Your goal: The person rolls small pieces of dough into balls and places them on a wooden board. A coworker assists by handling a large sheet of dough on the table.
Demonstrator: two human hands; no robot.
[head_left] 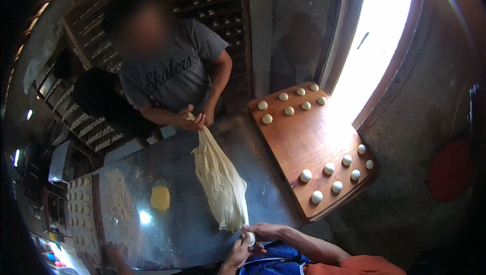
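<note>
Our left hand (237,256) and right hand (261,231) are closed around the near end of a long, cream-coloured, stretched dough sheet (221,184), whose far end a co-worker's hands (196,119) grip. Beneath the dough is a smooth grey table (185,232); left of it lies a flat yellow patch (160,198), and right of it a brown wooden board (311,135) carries round white dough balls (329,168).

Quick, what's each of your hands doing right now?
Left hand: closed, holding the near end of the stretched dough.
Right hand: closed on that same end.

Co-worker's face (147,29) blurred; left forearm (229,266) cut off below; rack pieces (81,119) too small to tell.
</note>
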